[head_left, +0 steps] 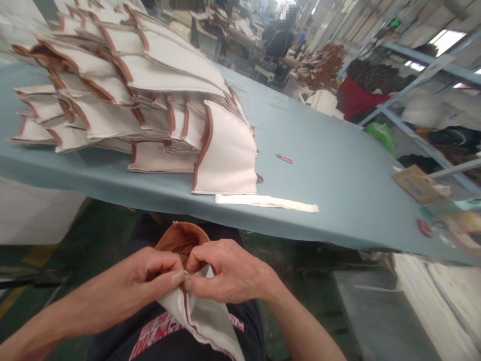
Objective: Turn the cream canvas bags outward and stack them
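Over my lap I hold a cream fabric piece with brown edging and a brown inside point(205, 321). My left hand point(158, 273) pinches its edge between thumb and forefinger. Right beside it, my right hand point(221, 271) pinches the same edge, so the fingertips of both hands nearly meet. What lies between the fingertips is too small to make out. Ahead, on the blue-covered table point(323, 175), rests a large pile of similar cream pieces with brown edges point(229, 150). A cream fabric strip point(266, 201) lies along the table's near edge.
Small thread snips with a pink handle point(285, 159) lie on the table. At the right end are a cardboard box point(417, 183) and a dark red item point(424, 228). Metal shelving point(432, 55) with fabric stands behind. Another person point(278, 42) sits farther back.
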A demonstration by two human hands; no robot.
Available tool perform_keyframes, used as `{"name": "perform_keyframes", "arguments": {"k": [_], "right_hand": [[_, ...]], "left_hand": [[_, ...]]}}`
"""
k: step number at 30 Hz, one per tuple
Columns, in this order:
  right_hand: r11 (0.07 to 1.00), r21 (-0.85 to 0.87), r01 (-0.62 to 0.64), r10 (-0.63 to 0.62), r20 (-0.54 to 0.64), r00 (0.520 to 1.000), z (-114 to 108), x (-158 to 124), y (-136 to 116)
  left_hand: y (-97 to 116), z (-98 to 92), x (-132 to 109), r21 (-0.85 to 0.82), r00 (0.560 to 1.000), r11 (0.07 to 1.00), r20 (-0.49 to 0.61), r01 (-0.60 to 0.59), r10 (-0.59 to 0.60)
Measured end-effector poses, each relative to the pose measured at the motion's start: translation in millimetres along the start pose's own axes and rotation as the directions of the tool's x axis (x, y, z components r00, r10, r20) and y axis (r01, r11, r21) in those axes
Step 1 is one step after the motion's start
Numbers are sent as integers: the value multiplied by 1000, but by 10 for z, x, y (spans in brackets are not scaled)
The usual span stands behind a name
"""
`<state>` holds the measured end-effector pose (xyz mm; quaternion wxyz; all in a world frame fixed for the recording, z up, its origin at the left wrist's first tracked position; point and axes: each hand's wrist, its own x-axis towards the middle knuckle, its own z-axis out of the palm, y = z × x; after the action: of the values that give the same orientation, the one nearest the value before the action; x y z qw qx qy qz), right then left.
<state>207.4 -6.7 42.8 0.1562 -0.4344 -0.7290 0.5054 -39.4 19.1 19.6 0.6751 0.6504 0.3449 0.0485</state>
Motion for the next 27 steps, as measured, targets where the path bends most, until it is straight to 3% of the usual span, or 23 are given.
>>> {"name": "perform_keyframes", "arguments": {"k": [4,8,12,16,20,27], "right_hand": [[999,-18,44,-45,-41,998,-31,15,22],[998,-39,42,-51,-239,970,-35,19,-20],[996,-30,-82,69,-301,951,-27,14,-98],[982,41,-184,188,-296,936,21,4,-137],[969,124,-212,243,-358,901,167,15,-70],[927,364,-88,251,-428,868,624,-55,242]], "left_hand": [[-20,-20,12,-24,999,999,-20,-35,35],[62,21,69,17,972,994,-207,-109,110],[128,103,119,108,886,978,-414,-178,207],[106,182,136,151,854,976,-475,-159,213],[-59,266,152,114,825,983,-536,-141,181],[-334,393,155,9,802,994,-590,-107,91]]}}
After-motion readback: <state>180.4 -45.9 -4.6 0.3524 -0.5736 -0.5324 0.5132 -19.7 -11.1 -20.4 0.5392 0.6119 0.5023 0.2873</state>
